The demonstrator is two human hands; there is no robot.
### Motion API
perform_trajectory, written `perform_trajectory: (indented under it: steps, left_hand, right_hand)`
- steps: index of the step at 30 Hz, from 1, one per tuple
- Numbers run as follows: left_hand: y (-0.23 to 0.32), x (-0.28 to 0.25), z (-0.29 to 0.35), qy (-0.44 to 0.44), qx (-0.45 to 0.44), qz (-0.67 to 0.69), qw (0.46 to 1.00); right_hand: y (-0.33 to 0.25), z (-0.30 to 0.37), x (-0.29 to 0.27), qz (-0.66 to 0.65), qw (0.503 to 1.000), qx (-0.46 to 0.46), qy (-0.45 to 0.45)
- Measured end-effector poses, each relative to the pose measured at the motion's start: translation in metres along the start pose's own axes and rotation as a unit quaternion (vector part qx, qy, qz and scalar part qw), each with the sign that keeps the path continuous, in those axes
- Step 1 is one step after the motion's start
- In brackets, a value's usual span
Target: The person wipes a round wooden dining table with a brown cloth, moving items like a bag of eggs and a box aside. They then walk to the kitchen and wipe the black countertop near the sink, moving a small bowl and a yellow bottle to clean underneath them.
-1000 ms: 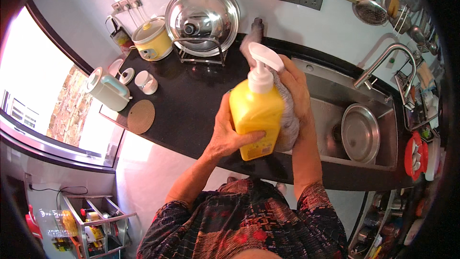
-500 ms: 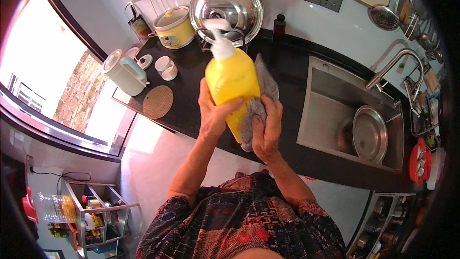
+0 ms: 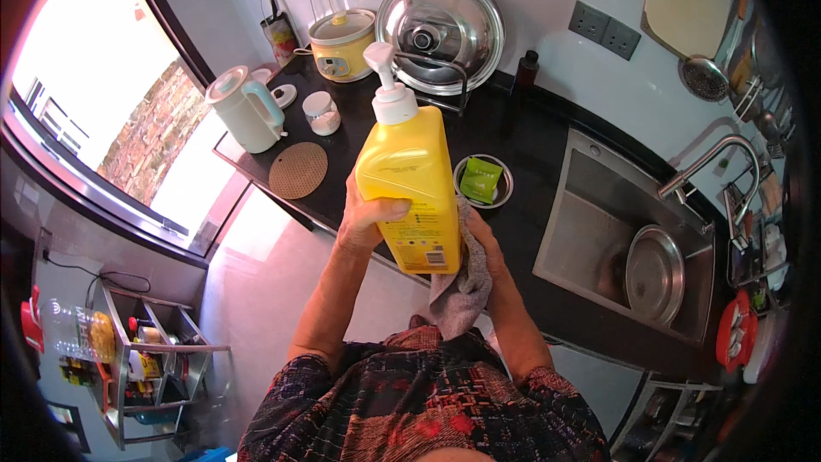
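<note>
A large yellow pump bottle (image 3: pixel 409 171) with a white pump top (image 3: pixel 392 90) is held up in front of me, over the counter's front edge. My left hand (image 3: pixel 363 216) grips its left side, the thumb lying across the front. A grey cloth (image 3: pixel 462 291) is in my right hand (image 3: pixel 483 239), pressed against the bottle's right side and hanging below it. Most of the right fingers are hidden behind cloth and bottle. Just right of the bottle, a small metal bowl (image 3: pixel 508 191) on the counter holds a green packet (image 3: pixel 481 180).
A kettle (image 3: pixel 244 111), a round mat (image 3: pixel 298 170), a small jar (image 3: pixel 321 113) and a yellow cooker (image 3: pixel 342 47) stand at the left. A large steel lid (image 3: pixel 440 30) leans in a rack behind. At right, the sink (image 3: pixel 590 197) holds a metal basin (image 3: pixel 655 274) below a tap (image 3: pixel 714 154).
The bottle has turned so its printed side faces me, and it sits a little lower and right. The cloth has slid down its right side. The bowl with the green packet has come into sight.
</note>
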State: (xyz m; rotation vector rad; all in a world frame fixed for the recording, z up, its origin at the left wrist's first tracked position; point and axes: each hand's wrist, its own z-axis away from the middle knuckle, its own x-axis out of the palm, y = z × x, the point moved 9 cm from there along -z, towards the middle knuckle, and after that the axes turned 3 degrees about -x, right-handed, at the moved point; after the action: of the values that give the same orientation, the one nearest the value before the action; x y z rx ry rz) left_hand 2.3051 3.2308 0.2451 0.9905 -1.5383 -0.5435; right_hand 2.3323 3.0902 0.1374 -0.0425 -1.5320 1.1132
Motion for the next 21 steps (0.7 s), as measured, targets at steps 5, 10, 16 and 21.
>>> perform_trajectory:
  steps: [5,10,16,21]
  left_hand:
    - [-0.004,-0.014,0.008,-0.027,0.022,0.075,0.997]
    - [0.002,-0.027,0.017,0.099,0.102,0.046,0.989]
    - [0.048,0.022,0.062,0.267,0.252,-0.247,0.897]
    - [0.031,-0.007,0.081,0.326,0.154,-0.099,0.927]
  right_hand:
    - [0.042,-0.015,-0.013,-0.149,0.983,0.099,-0.045]
    - [0.041,-0.009,0.029,-0.216,0.945,0.126,-0.209]
    - [0.023,-0.028,0.016,0.012,0.982,-0.024,-0.188]
    - [0.003,-0.003,0.044,0.202,0.951,-0.094,-0.213]
